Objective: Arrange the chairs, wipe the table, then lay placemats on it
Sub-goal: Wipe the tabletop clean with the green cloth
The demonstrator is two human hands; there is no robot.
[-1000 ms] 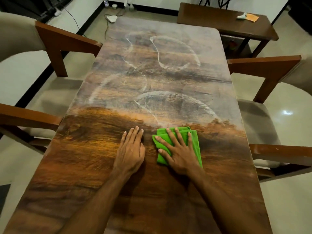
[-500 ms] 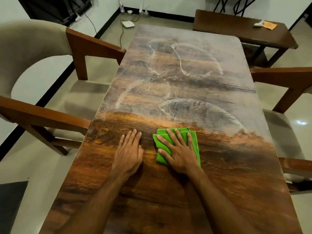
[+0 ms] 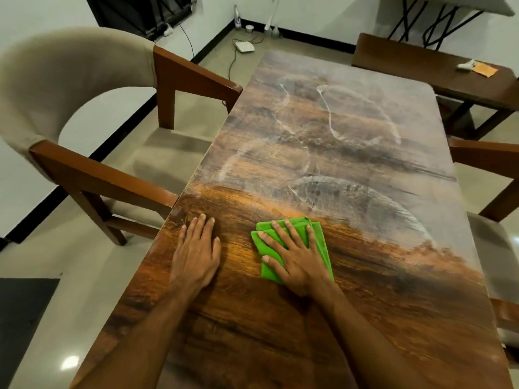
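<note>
Head view looks down the long wooden table [image 3: 280, 332]. Nearest, both forearms reach forward over its near end, which shows warm and glossy. The left hand [image 3: 195, 254] lies flat near the left edge, fingers straight and together, holding nothing; I judge it braces the body while the other hand works. To its right, the right hand [image 3: 295, 259] presses a folded green cloth [image 3: 323, 248] onto the top. Its fingers are spread and straight, pinning rather than clutching, which spreads pressure across the fold. The cloth sits where the shine ends. Beyond it, pale curved smears [image 3: 337, 136] haze the far half, so wiping looks about half done. Armchairs flank the left [image 3: 92, 175] and right [image 3: 488, 155] sides. No placemats show.
</note>
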